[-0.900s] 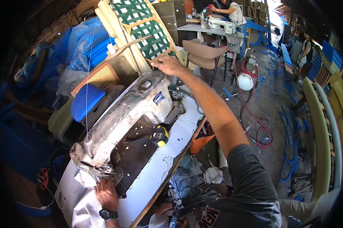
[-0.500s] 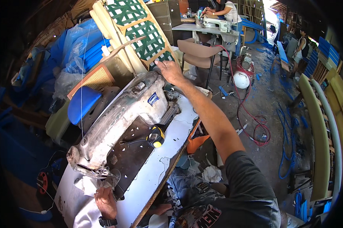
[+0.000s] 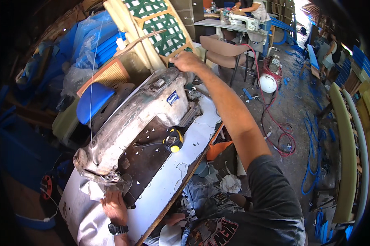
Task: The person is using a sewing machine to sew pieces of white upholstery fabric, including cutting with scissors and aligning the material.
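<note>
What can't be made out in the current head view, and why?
All in the head view:
Palm of the left hand: hidden by its back, so any grip on the cloth is unclear.
Needle: too small to tell among metal parts of the sewing machine.
Surface under the right hand: covered by that hand.
Co-worker: head cut off by the top edge.

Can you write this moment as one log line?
left hand: on white fabric; right hand: at far end of sewing machine; tape measure: lying nearby

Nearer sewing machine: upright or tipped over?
Upright: the sewing machine stands on the white tabletop, its head end over white cloth at the left hand.
</note>
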Tool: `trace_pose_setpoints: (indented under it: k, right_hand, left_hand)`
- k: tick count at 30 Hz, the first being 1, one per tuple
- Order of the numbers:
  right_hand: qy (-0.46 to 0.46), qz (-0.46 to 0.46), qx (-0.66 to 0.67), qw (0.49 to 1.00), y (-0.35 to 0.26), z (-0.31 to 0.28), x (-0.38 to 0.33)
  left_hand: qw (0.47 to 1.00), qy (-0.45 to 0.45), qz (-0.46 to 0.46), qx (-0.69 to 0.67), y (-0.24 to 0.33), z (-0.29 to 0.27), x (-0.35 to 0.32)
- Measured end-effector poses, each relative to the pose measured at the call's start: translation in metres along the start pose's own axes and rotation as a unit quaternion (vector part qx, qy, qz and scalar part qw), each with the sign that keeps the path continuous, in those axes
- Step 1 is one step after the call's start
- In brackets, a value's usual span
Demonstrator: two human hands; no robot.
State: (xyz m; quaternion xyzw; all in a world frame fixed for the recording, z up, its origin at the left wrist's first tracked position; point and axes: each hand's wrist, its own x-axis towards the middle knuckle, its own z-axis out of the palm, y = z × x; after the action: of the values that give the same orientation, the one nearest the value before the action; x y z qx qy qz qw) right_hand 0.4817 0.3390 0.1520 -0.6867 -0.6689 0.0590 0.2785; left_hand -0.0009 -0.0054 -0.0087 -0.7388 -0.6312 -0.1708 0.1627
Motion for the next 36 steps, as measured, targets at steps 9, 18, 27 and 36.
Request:
trace_pose_setpoints:
  k: [9, 18, 27, 36]
  right_hand:
    - [0.272, -0.142, 0.226, 0.924, 0.113, 0.085, -0.038]
    - [0.102, -0.095, 0.033, 0.990, 0.057, 0.026, 0.019]
    - [0.076, -0.090, -0.011, 0.993, 0.040, 0.014, 0.042]
    - [0.021, -0.101, -0.009, 0.995, 0.021, 0.002, 0.004]
  left_hand:
    - [0.995, 0.075, 0.061, 0.038, -0.003, -0.001, 0.025]
    - [0.997, -0.035, -0.044, -0.055, 0.005, -0.038, -0.017]
    - [0.975, -0.077, -0.049, -0.201, 0.032, -0.080, -0.061]
    - [0.966, -0.075, -0.019, -0.246, 0.039, -0.092, -0.088]
